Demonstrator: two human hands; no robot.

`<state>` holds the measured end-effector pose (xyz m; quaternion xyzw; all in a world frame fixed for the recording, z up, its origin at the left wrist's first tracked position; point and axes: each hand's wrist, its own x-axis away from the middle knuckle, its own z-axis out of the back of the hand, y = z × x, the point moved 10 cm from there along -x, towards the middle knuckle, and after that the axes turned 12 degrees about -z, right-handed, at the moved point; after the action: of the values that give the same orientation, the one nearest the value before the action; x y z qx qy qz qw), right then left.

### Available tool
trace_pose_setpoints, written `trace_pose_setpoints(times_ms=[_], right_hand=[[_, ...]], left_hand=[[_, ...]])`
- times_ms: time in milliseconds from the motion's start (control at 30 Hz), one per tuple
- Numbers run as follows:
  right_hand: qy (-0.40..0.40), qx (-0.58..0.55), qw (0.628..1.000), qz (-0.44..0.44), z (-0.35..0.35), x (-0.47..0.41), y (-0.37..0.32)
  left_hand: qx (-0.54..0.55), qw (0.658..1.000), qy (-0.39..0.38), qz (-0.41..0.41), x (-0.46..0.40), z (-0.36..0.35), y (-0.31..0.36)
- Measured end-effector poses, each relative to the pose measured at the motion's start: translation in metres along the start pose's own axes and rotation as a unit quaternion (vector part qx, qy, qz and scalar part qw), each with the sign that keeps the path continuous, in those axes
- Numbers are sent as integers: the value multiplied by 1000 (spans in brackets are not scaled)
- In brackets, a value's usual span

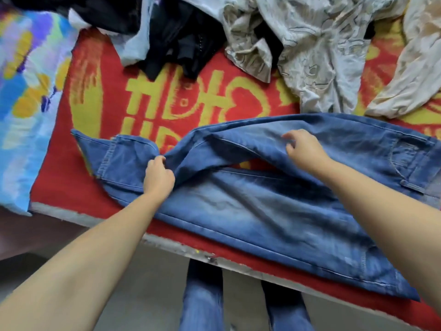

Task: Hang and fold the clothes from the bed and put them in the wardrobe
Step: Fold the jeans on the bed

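A pair of blue jeans (pixel 274 206) lies spread sideways along the near edge of the bed, waistband to the right and leg ends to the left. My left hand (pixel 158 176) grips a bunched fold of denim near the leg ends. My right hand (pixel 304 148) pinches the upper leg's fabric further right, lifting it slightly. Behind the jeans lie a grey patterned garment (pixel 317 51), a black garment (pixel 181 44), a pale blue piece (pixel 137 41) and a cream garment (pixel 415 68).
The bed wears a red cover with yellow characters (pixel 188 101). A bright blue, yellow and white sheet (pixel 26 91) lies at the left. The bed's grey front edge (pixel 167 244) runs diagonally; below it are grey floor and my legs in jeans (pixel 202 299).
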<state>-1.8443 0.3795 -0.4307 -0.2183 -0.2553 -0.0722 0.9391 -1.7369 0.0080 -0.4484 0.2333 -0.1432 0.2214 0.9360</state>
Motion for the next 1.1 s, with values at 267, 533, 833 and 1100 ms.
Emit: trace_pose_setpoints(times_ms=[267,533,833,1100], right_hand=[[8,57,997,45,-60,-64,-147],[-208,394,894,-46,-120,-83,-141],[-90,224,969,-49,-67,-119,-168],[-14,120,988,99,-123,-50,-221]], left_hand=[[-38,966,-80,-241,-90,21,-34],[-401,776,-270,-405,-136,-4,-49],[-211,906,-258,-262,-270,178,-71],[-199,942,3,-269,-248,138,-54]])
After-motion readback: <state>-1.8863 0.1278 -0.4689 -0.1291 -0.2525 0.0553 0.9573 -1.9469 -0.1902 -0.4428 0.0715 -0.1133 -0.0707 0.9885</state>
